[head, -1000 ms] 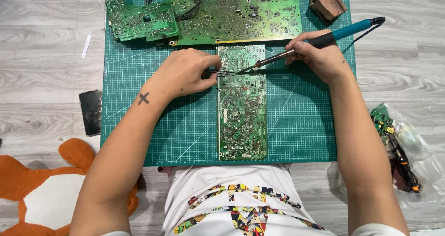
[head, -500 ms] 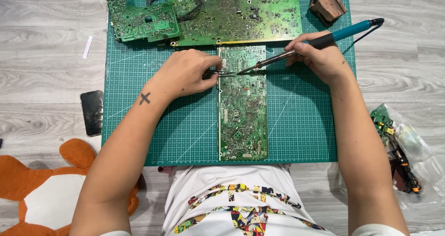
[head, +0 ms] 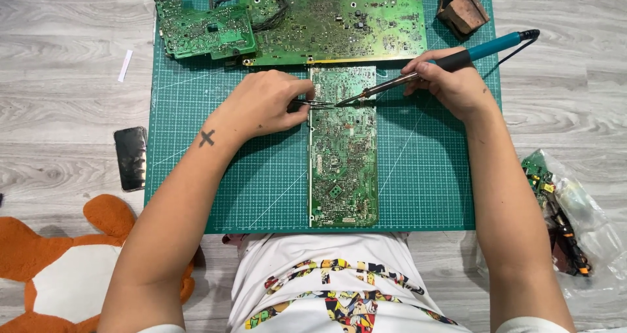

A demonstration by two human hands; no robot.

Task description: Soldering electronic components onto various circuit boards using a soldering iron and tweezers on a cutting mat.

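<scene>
A long narrow green circuit board (head: 344, 163) lies upright in the middle of a green cutting mat (head: 424, 176). My left hand (head: 264, 104) rests on the mat at the board's upper left edge and pinches metal tweezers (head: 313, 103), their tips on the board. My right hand (head: 450, 81) grips a soldering iron (head: 457, 60) with a teal handle. The iron's tip meets the tweezer tips near the board's top left.
A large green circuit board (head: 339, 19) and a smaller one (head: 202, 29) lie at the mat's far edge, with a brown block (head: 462, 9) at its far right corner. A dark phone (head: 130, 156) lies left of the mat. A clear bag of parts (head: 565, 215) sits right; an orange plush (head: 59, 267) bottom left.
</scene>
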